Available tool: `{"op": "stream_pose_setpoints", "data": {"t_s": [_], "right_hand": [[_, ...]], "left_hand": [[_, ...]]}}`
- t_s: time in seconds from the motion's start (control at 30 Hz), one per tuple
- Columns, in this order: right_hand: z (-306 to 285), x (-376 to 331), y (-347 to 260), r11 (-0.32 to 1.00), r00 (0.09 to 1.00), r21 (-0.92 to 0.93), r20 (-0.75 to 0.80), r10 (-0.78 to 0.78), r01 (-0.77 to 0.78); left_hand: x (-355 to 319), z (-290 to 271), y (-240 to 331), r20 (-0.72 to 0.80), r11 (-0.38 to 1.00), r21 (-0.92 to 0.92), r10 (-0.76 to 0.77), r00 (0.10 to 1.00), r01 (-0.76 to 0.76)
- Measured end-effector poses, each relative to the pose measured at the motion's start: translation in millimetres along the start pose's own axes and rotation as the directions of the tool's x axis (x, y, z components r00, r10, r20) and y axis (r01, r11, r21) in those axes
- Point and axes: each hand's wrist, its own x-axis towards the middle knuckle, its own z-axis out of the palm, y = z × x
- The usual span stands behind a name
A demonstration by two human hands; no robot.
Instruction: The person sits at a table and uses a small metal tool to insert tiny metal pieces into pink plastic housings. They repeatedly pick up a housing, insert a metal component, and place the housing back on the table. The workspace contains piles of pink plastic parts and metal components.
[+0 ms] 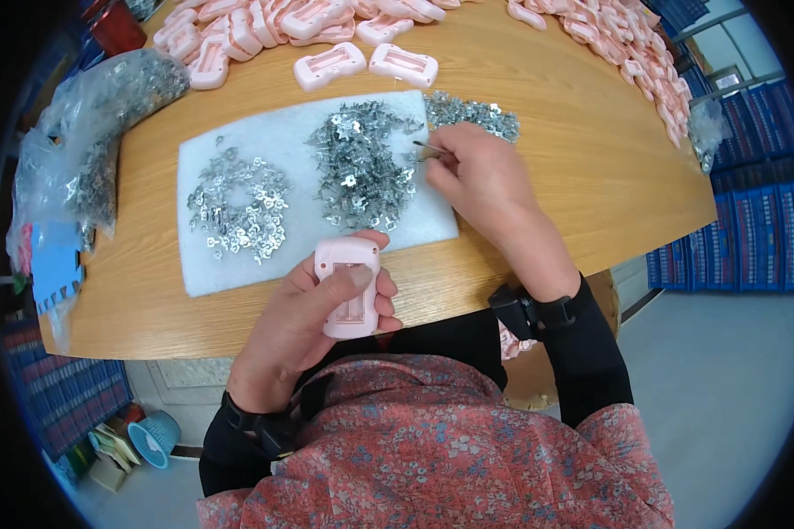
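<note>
Left hand [304, 322] grips a pink moulded plastic housing [348, 286] just below the white foam pad [238, 145]. Right hand [476, 176] pinches slim tweezers [430, 150] over the pad's heap of stamped metal clips [357, 172].

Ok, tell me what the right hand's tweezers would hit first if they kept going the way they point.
The right hand points its tweezers leftward, so they would likely meet the middle pile of small metal clips on the white foam sheet first. The tip's height above the pile is unclear.
</note>
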Motion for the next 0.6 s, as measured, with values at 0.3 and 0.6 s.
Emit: {"op": "stream_pose_setpoints", "data": {"t_s": [0.3,0.6], "right_hand": [[-9,-41,-40,0.838,0.971,0.501,0.019,0.237,-0.214],[-4,-53,-39,0.96,0.94,0.178,-0.304,-0.157,0.218]], "left_hand": [[35,30,4,-0.15,0.945,0.188,0.296,0.943,-0.267],[46,31,-3,-0.154,0.921,0.252,0.34,0.928,-0.296]]}}
